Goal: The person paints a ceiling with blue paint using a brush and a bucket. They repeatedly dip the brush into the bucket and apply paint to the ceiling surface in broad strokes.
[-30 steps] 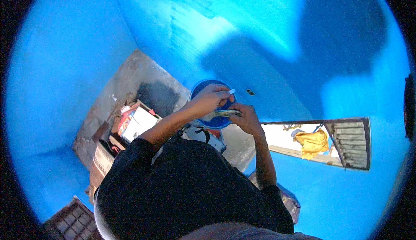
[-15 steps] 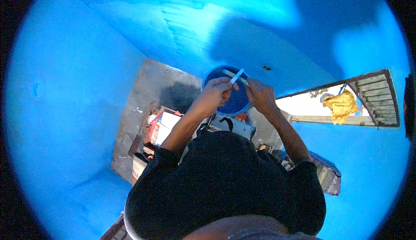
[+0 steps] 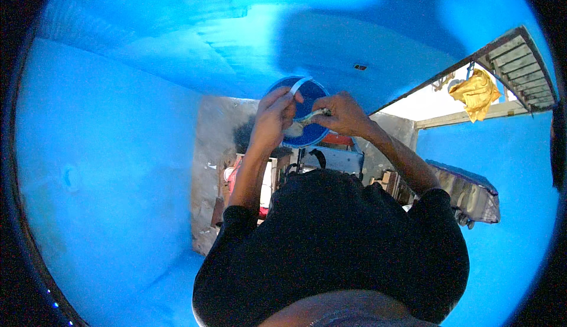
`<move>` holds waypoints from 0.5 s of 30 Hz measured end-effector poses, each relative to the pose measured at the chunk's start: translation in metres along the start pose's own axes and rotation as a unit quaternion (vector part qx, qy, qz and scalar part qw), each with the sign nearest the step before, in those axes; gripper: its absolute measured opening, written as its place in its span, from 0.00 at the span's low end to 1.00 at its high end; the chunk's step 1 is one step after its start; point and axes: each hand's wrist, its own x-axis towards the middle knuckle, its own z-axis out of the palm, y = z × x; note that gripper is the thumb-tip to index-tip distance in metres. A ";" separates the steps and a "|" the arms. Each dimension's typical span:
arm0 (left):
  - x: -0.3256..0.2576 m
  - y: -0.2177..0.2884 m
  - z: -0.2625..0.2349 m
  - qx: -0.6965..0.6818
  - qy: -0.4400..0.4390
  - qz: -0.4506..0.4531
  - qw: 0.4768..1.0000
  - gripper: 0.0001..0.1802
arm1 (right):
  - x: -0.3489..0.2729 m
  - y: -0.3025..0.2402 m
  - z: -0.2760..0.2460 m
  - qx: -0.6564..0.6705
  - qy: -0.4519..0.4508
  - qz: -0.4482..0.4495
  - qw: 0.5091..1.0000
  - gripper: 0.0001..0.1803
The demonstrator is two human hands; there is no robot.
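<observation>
My left hand (image 3: 273, 116) is closed round a pale flat strip (image 3: 301, 83) that reaches up to the far rim of a round blue bucket (image 3: 323, 88). Whether this strip is the bucket's handle, I cannot tell. In my right hand (image 3: 344, 113), the fingers grip the handle of a paintbrush (image 3: 307, 118). Its whitish head hangs over the inside of the bucket, close beside my left hand. The blue interior shows between my two hands; their fingers hide part of the rim.
Blue walls (image 3: 106, 132) surround me, with an outlet box (image 3: 360, 67) on the far one. At the right, a yellow cloth (image 3: 475, 95) hangs in a window opening (image 3: 460, 114). Below sit a pale blue case (image 3: 333, 158) and a bundle (image 3: 472, 197) by the right wall.
My right hand has turned, and the paintbrush now points left and down into the bucket. My left hand with the strip has shifted left and up. The whole view has swung.
</observation>
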 end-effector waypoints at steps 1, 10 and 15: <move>-0.001 0.001 -0.001 -0.004 -0.002 -0.001 1.000 0.09 | -0.001 0.000 0.001 -0.039 0.020 -0.006 0.999 0.07; -0.008 -0.001 -0.006 0.001 0.041 -0.054 0.998 0.09 | 0.001 0.025 0.024 -0.296 0.157 -0.052 0.941 0.09; -0.003 -0.003 -0.002 0.011 0.068 -0.017 0.997 0.09 | -0.017 -0.003 0.018 -0.266 0.201 -0.003 0.943 0.09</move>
